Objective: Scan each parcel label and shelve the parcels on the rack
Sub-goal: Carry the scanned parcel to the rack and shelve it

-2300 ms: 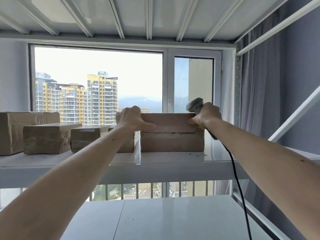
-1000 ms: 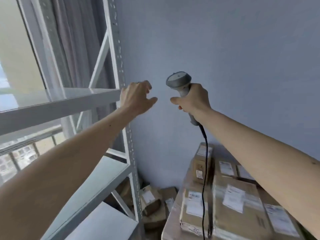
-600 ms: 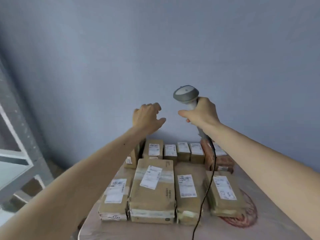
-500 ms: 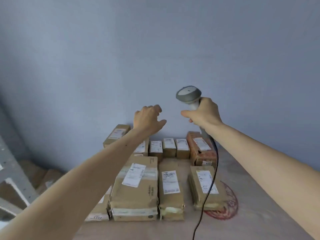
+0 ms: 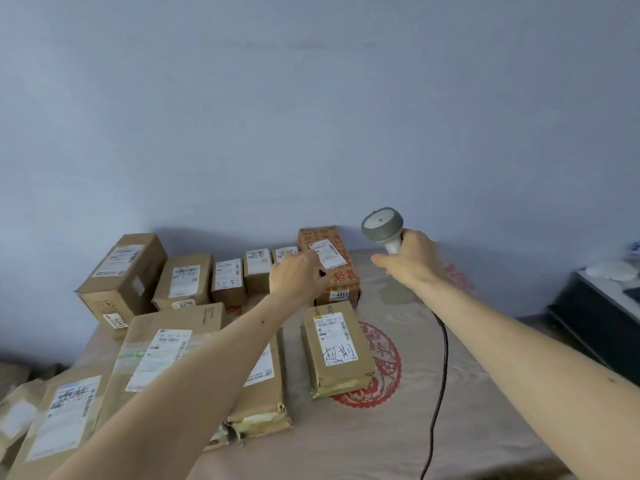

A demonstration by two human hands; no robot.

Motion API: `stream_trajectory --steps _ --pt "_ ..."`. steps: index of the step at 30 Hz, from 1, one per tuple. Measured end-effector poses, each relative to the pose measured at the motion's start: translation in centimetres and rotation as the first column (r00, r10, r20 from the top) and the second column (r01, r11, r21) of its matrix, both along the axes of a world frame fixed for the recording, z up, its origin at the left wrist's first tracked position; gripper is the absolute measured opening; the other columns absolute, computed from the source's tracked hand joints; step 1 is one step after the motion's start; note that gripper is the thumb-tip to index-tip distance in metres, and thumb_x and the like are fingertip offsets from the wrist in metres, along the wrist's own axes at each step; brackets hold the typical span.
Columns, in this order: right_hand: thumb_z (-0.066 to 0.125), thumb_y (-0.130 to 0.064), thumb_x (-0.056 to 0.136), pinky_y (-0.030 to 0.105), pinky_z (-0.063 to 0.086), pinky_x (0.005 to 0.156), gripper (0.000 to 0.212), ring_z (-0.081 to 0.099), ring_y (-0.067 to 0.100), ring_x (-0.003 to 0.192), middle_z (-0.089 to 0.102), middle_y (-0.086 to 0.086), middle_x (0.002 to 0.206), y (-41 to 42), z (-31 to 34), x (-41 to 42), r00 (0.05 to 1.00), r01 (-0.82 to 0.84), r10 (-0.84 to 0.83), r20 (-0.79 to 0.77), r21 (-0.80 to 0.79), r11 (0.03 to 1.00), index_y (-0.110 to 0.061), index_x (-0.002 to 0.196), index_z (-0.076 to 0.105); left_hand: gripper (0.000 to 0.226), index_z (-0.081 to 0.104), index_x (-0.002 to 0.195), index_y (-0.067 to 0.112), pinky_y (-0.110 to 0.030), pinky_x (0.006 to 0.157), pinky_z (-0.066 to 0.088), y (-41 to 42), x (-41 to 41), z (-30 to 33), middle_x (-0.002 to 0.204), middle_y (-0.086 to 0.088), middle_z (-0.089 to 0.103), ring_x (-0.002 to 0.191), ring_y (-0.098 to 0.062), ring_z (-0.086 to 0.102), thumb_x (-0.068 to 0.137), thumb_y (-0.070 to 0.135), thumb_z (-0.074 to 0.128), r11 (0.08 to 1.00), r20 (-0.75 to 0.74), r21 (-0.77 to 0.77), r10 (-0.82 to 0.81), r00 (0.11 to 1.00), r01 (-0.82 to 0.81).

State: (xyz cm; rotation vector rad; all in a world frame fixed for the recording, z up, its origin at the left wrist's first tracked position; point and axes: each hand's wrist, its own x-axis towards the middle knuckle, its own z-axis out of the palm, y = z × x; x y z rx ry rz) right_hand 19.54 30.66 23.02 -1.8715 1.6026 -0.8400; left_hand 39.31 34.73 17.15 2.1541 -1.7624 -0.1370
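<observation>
Several brown labelled parcels lie on a table [image 5: 398, 427] with a pale cloth. My right hand [image 5: 410, 259] is shut on the handle of a grey barcode scanner [image 5: 382, 225], whose black cable [image 5: 440, 375] hangs down over the cloth. My left hand [image 5: 294, 280] reaches out empty, fingers loosely apart, above the back row beside a red-printed parcel [image 5: 341, 271] with a white label. A flat parcel [image 5: 337, 351] with handwriting lies just below that hand. A bigger box [image 5: 121, 275] stands at the back left.
A blue-grey wall rises behind the table. A dark cabinet [image 5: 595, 317] with white items on top stands at the right edge. More parcels [image 5: 14, 407] lie low at the far left beyond the table. A red round pattern [image 5: 384, 368] marks the cloth.
I have turned from the rack, where a parcel was set down, to the table. My empty left hand has moved down toward the back parcels; the scanner has stayed in my right hand.
</observation>
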Motion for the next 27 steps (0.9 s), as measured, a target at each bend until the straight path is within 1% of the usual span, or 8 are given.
stream_trajectory --steps 5,7,9,11,15,18,23,27 --pt "0.083 -0.015 0.079 0.028 0.048 0.062 0.023 0.070 0.026 0.078 0.069 0.007 0.084 -2.6 -5.8 -0.1 0.999 -0.017 0.021 -0.044 0.098 0.995 -0.007 0.092 0.066 0.041 0.056 0.127 0.021 -0.039 0.075 0.059 -2.4 -0.2 -6.0 0.108 0.000 0.068 0.096 -0.022 0.065 0.090 0.035 0.062 0.990 -0.056 0.143 0.014 0.998 -0.006" --pt "0.084 -0.015 0.079 0.032 0.054 0.068 0.022 0.071 0.026 0.077 0.068 0.005 0.081 -3.8 -8.1 0.4 0.999 -0.019 0.026 -0.047 0.142 0.990 -0.011 0.086 0.063 0.042 0.054 0.128 0.018 -0.038 0.078 0.056 -3.0 0.1 -8.2 0.114 -0.002 0.063 0.100 -0.024 0.063 0.091 0.036 0.061 0.977 -0.085 0.213 0.041 0.996 -0.022" --pt "0.084 -0.015 0.079 0.038 0.058 0.073 0.024 0.070 0.025 0.077 0.066 0.002 0.079 -4.8 -10.4 1.1 0.996 -0.041 0.055 -0.064 0.200 0.979 -0.016 0.081 0.060 0.050 0.050 0.135 0.018 -0.040 0.085 0.055 -3.4 0.3 -10.5 0.131 -0.004 0.056 0.113 -0.025 0.061 0.093 0.040 0.064 0.957 -0.112 0.287 0.073 0.991 -0.038" --pt "0.085 -0.016 0.078 0.039 0.058 0.075 0.023 0.069 0.023 0.079 0.067 0.001 0.082 -5.7 -13.0 1.8 0.994 -0.070 0.089 -0.066 0.249 0.966 -0.016 0.085 0.063 0.061 0.043 0.141 0.016 -0.039 0.086 0.056 -3.7 0.7 -12.7 0.140 -0.006 0.048 0.116 -0.027 0.061 0.092 0.045 0.067 0.932 -0.140 0.359 0.109 0.984 -0.052" --pt "0.086 -0.021 0.077 0.036 0.056 0.080 0.030 0.069 0.018 0.085 0.072 0.000 0.093 -6.8 -17.3 2.5 0.987 -0.106 0.141 -0.078 0.343 0.933 -0.015 0.099 0.068 0.077 0.031 0.146 0.013 -0.038 0.084 0.054 -4.0 0.9 -15.6 0.141 -0.010 0.043 0.117 -0.029 0.060 0.091 0.054 0.066 0.881 -0.188 0.466 0.194 0.963 -0.086" --pt "0.087 -0.025 0.077 0.030 0.052 0.077 0.035 0.070 0.015 0.087 0.075 -0.003 0.097 -7.4 -19.7 2.3 0.982 -0.117 0.166 -0.092 0.398 0.910 -0.017 0.104 0.067 0.094 0.019 0.152 0.013 -0.038 0.090 0.053 -3.9 1.0 -17.2 0.142 -0.009 0.049 0.121 -0.028 0.059 0.087 0.061 0.067 0.834 -0.228 0.543 0.254 0.940 -0.093" --pt "0.086 -0.032 0.078 0.025 0.044 0.069 0.039 0.063 0.015 0.085 0.068 -0.006 0.095 -8.0 -22.1 1.7 0.963 -0.146 0.231 -0.136 0.455 0.878 -0.018 0.106 0.063 0.114 0.004 0.155 0.013 -0.039 0.086 0.058 -3.8 0.2 -19.0 0.124 -0.002 0.068 0.107 -0.022 0.069 0.080 0.062 0.074 0.792 -0.283 0.600 0.341 0.896 -0.112" --pt "0.087 -0.035 0.074 0.035 0.055 0.073 0.039 0.070 0.018 0.086 0.071 -0.004 0.088 -8.3 -23.8 1.0 0.957 -0.180 0.264 -0.116 0.475 0.861 -0.014 0.096 0.063 0.103 0.026 0.148 0.009 -0.040 0.089 0.059 -3.0 -0.3 -19.7 0.125 -0.002 0.068 0.107 -0.020 0.069 0.078 0.068 0.073 0.736 -0.341 0.655 0.491 0.801 -0.172"
